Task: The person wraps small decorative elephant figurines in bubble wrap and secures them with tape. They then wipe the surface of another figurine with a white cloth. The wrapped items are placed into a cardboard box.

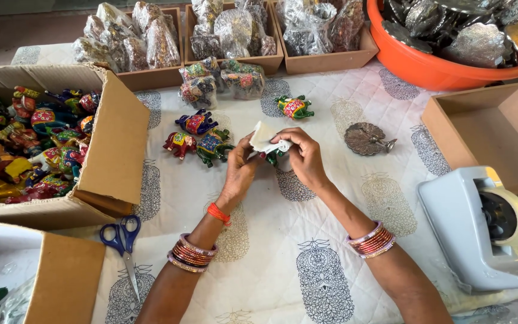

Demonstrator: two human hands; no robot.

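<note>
My left hand (241, 168) and my right hand (304, 157) meet over the middle of the printed cloth. Together they hold a small painted elephant figure (274, 157), mostly hidden, with a piece of white paper (265, 138) folded around it. Only a green bit of the figure shows between my fingers. Just left of my hands stand three painted elephants: a purple one (196, 122), a red one (179, 144) and a green one (214, 146). Another green and red elephant (294, 107) stands beyond my hands.
An open cardboard box (118, 141) full of painted figures sits at the left. Blue scissors (124, 243) lie near the front left. A tape dispenser (478, 225) stands at the right, with an empty brown tray (499, 129) behind it. A metal peacock dish (367, 138), wrapped bundles (220, 78) and an orange tub (433, 69) lie farther back.
</note>
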